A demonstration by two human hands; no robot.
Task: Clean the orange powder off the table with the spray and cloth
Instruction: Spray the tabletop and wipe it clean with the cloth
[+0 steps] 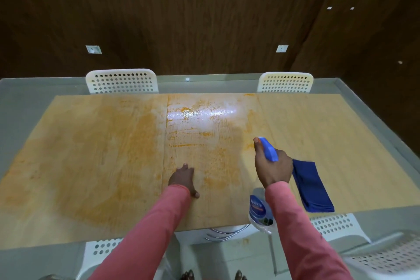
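Now right hand [273,167] gripping spray bottle [259,209], liquid unclear

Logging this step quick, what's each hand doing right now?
Left hand: open, flat on the table.
Right hand: grips the spray.

Orange powder [136,134]: smeared in streaks and patches over left and middle of tabletop; wet, shiny patch near far edge.
Table [318,125]: light wood, right part mostly clean.
Spray bottle [259,207]: clear, blue label, blue trigger head; gripped off the surface, nozzle aimed away.
Cloth [312,186]: dark blue, folded, flat near right front edge.
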